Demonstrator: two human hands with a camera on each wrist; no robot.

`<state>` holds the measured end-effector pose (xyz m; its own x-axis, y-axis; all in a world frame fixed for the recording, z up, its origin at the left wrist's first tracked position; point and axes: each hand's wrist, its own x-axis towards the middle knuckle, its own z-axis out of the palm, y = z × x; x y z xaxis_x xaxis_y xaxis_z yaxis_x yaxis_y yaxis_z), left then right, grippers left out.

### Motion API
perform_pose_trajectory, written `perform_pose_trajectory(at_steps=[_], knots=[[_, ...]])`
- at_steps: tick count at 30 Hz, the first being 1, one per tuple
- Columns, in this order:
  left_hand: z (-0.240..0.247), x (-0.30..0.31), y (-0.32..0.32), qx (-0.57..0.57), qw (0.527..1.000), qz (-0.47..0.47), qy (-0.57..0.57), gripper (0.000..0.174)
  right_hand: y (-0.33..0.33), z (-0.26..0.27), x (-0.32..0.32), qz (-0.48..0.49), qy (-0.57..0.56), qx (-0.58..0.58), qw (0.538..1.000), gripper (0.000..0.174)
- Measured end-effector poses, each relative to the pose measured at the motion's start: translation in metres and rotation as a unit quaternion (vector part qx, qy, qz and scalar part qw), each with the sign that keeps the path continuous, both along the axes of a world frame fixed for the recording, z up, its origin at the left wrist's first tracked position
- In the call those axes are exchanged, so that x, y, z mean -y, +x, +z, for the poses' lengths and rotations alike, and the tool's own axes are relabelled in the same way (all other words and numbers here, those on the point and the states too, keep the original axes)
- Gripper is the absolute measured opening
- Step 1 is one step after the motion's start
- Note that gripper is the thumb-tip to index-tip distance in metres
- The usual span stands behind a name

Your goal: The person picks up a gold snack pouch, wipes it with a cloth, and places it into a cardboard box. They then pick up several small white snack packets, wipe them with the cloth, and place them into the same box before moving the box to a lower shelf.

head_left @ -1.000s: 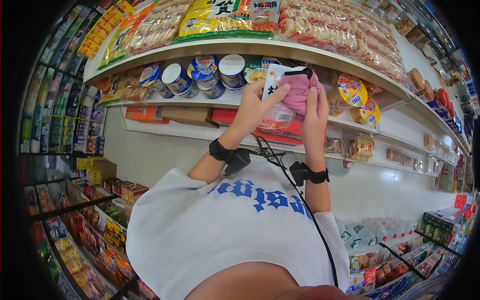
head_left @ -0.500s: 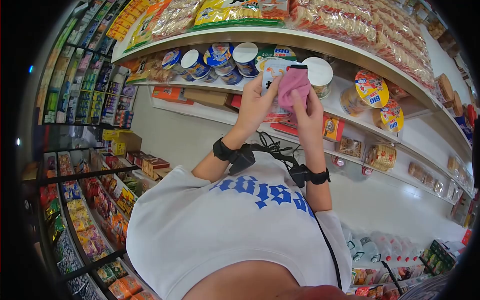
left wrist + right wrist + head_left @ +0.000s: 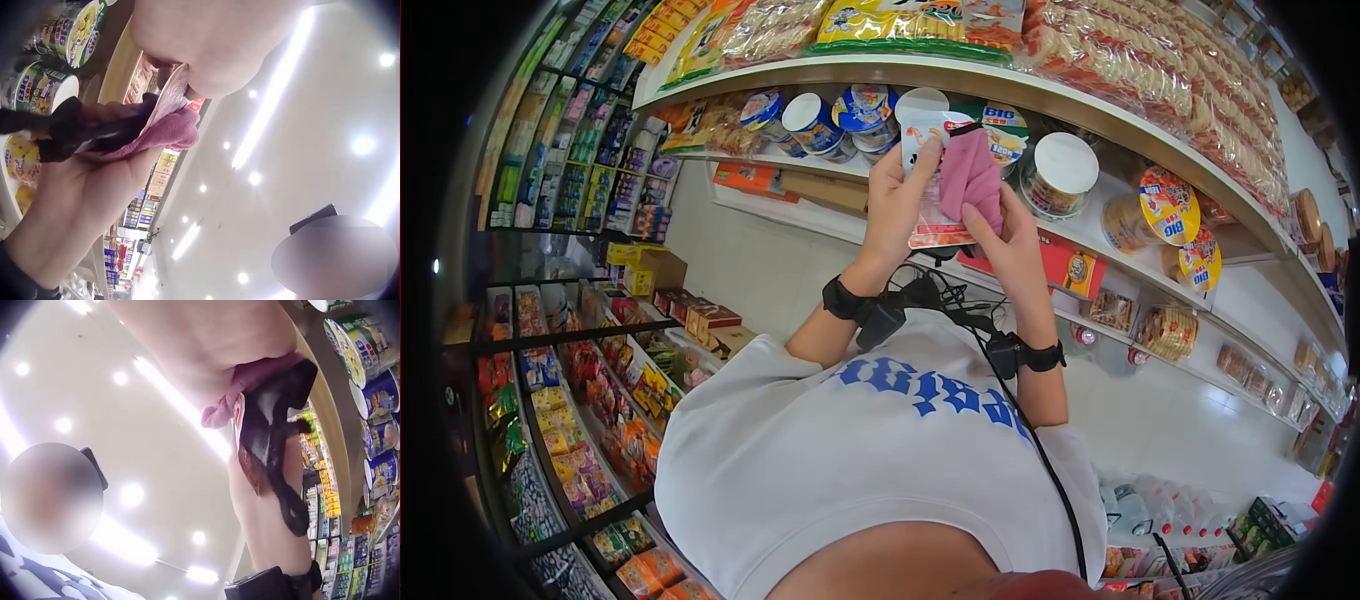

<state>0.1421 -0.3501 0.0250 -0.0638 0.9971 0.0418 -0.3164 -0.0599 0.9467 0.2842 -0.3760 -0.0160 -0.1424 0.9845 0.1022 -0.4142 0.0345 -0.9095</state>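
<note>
Both hands are raised before the shelf in the head view. My left hand (image 3: 892,205) pinches a flat snack packet (image 3: 922,130), white at the top and red at the bottom, thumb in front. Over the packet's right side lies a folded pink cloth (image 3: 970,180) with a black edge at its top. My right hand (image 3: 1012,245) grips the cloth's lower right, thumb in front. In the right wrist view a shiny black piece (image 3: 265,412) with a dangling end hangs behind the packet; the pink cloth (image 3: 219,412) shows beside it.
Cup noodles (image 3: 1060,170) stand on the shelf just behind the hands. Above them a shelf edge (image 3: 880,68) bears bagged crackers. A red box (image 3: 1060,262) sits on the lower shelf. Black cables (image 3: 960,300) hang between the wrists, and snack racks (image 3: 560,400) stand at left.
The pink cloth, bunched up before, now lies longer and flatter along the packet. My right hand has slid to its lower side. The shelf has shifted right in the head view.
</note>
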Motion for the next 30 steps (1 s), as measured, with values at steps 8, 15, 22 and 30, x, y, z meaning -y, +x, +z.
perform_pose_trajectory(at_steps=[8,15,22,30], knots=[[-0.004,-0.039,-0.056,-0.009,0.996,-0.093,0.015,0.029,-0.055,0.009,-0.049,-0.127,0.023,0.093,0.987,0.036],[0.009,-0.086,-0.147,0.035,0.997,-0.05,0.044,0.029,-0.134,0.025,-0.097,-0.215,0.075,0.121,0.966,0.042],[-0.019,-0.13,-0.186,0.119,0.98,-0.152,-0.038,0.038,-0.189,0.038,-0.133,-0.212,0.208,0.429,0.853,0.053],[-0.009,-0.19,-0.191,0.22,0.967,-0.086,-0.098,0.041,-0.18,0.037,-0.134,-0.07,0.187,0.515,0.834,0.045]])
